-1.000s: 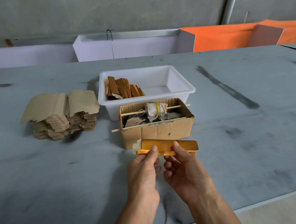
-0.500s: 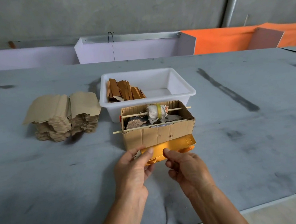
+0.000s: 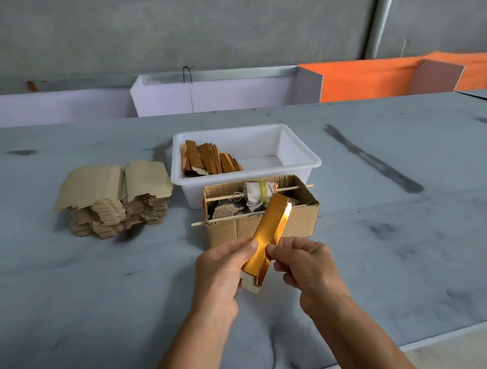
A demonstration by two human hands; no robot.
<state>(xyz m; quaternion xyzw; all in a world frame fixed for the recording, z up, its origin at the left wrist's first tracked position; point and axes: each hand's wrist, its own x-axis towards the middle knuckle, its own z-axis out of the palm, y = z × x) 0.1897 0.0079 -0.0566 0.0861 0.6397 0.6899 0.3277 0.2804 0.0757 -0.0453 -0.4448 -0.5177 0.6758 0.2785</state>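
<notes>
just below the frame's centre, the left hand (image 3: 224, 272) and right hand (image 3: 306, 263) both pinch the near end of a gold carton (image 3: 268, 235), fingers curled round it. it is held off the table (image 3: 69, 305), slanting up-right across the front of the cardboard box (image 3: 302, 223). behind sits a white tub (image 3: 302, 155); a cardboard stack (image 3: 113, 200) lies at left.

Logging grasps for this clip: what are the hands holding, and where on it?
A gold folded carton, tilted up; the left hand pinches its lower left edge, the right hand its lower right edge.
</notes>
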